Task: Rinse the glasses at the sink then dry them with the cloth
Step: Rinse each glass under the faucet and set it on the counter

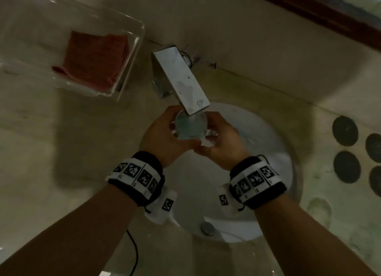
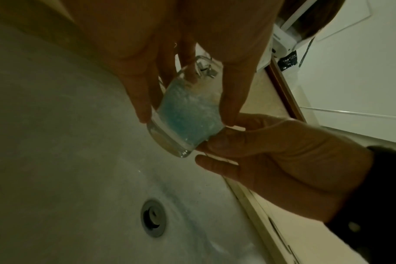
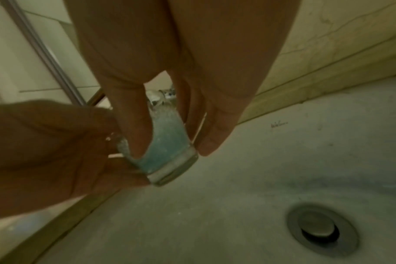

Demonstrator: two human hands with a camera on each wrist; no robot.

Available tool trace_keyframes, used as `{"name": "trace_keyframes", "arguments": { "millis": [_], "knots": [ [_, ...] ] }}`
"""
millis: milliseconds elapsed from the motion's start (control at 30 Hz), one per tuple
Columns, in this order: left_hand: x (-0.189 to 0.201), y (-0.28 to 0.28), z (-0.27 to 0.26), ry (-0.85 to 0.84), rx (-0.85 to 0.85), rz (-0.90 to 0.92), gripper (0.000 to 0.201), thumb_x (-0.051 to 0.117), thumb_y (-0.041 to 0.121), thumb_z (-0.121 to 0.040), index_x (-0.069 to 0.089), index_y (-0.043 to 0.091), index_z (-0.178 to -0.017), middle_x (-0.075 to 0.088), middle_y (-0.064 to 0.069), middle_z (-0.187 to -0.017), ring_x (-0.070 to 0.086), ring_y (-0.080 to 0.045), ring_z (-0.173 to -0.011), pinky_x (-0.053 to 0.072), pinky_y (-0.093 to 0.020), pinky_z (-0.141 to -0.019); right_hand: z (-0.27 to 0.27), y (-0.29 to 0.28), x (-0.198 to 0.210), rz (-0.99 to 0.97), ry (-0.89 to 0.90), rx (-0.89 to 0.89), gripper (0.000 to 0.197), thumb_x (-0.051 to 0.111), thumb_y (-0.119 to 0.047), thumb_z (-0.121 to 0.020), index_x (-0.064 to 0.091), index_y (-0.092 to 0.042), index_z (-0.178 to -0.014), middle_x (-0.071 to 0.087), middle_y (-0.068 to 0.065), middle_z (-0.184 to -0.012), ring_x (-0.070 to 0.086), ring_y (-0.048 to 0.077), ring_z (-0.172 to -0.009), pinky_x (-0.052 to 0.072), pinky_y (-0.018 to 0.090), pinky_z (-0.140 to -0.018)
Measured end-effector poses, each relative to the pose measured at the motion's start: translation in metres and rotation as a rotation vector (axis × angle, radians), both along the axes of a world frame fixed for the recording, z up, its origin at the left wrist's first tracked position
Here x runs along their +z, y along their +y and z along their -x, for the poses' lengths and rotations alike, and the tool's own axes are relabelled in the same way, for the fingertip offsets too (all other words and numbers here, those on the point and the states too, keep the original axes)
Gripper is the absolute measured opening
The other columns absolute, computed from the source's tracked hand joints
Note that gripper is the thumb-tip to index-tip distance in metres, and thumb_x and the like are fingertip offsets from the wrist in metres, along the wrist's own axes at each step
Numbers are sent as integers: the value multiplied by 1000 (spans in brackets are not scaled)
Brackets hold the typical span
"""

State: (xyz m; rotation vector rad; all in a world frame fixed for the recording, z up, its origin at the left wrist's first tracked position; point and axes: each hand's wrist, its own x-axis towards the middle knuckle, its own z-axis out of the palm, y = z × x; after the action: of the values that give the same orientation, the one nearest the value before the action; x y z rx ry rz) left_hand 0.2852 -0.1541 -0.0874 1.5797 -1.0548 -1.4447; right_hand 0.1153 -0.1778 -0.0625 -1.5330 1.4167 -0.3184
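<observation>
A small clear glass with bluish foamy water in it is held under the end of the flat chrome tap, over the white sink. My left hand grips the glass from the left, fingers and thumb along its sides. My right hand holds the same glass from the right, fingers curled round its lower part. The red cloth lies folded in a clear tray at the upper left.
The clear plastic tray sits on the beige counter left of the tap. Several dark round coasters lie on the counter at the right. The sink drain is near me. A black cable hangs at the counter's front.
</observation>
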Motion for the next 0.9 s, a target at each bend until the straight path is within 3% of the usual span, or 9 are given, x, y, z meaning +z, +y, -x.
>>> {"name": "trace_keyframes", "arguments": {
  "millis": [100, 200, 300, 633, 700, 767, 833, 900],
  "knots": [
    [0, -4, 2, -7, -23, -7, 67, 89, 38, -53, 58, 42, -112, 69, 24, -102, 67, -3, -98, 57, -26, -81, -4, 4, -7, 58, -58, -107, 73, 90, -25, -70, 53, -18, -133, 65, -5, -123, 64, 13, -110, 58, 34, -93],
    [3, -7, 1, 0, -40, 3, 71, 92, 13, -64, 57, 26, -125, 67, 14, -113, 66, -6, -105, 53, -12, -76, -5, 2, -10, 60, -81, -146, 76, 93, -29, -67, 55, -18, -131, 67, -3, -120, 65, 11, -108, 59, 35, -92],
    [8, -8, -3, 44, -55, -1, 69, 90, 6, -68, 58, 19, -128, 69, 5, -119, 66, -7, -106, 56, -17, -80, -3, 1, -12, 62, -108, -148, 77, 93, -30, -67, 55, -16, -133, 66, -5, -121, 64, 9, -109, 58, 32, -94],
    [12, -7, -7, 56, -96, -39, 69, 89, 13, -70, 58, 23, -130, 69, 7, -120, 66, -4, -108, 55, -19, -87, -1, 3, -18, -15, -136, -189, 76, 91, -34, -68, 55, -15, -133, 67, -3, -124, 66, 11, -110, 58, 31, -92],
    [12, -8, -5, 45, -91, -105, 44, 81, 23, -81, 63, 29, -121, 72, 5, -115, 69, -9, -105, 57, -26, -89, 1, 1, -20, -106, -124, -231, 69, 88, -37, -74, 56, -14, -130, 71, 2, -116, 71, 14, -100, 61, 36, -86],
    [13, -8, 0, 59, -64, -227, 8, 66, 33, -93, 69, 30, -100, 75, 3, -98, 71, -17, -92, 59, -35, -85, 1, 1, -25, -266, -154, -327, 63, 81, -48, -77, 58, -12, -124, 75, 6, -106, 75, 21, -91, 62, 46, -84],
    [10, -7, 5, 42, -39, -352, 23, 54, 38, -99, 69, 24, -88, 72, 1, -85, 67, -19, -79, 57, -35, -73, -1, 2, -30, -384, -157, -397, 68, 75, -63, -72, 63, -10, -113, 77, 9, -97, 76, 27, -85, 62, 53, -82],
    [4, -4, 8, 42, -45, -416, 35, 48, 39, -102, 68, 10, -95, 68, -7, -89, 63, -21, -77, 56, -34, -68, -4, 3, -32, -435, -120, -386, 62, 70, -64, -79, 68, -8, -106, 77, 13, -93, 76, 30, -83, 62, 53, -82]
  ]
}}
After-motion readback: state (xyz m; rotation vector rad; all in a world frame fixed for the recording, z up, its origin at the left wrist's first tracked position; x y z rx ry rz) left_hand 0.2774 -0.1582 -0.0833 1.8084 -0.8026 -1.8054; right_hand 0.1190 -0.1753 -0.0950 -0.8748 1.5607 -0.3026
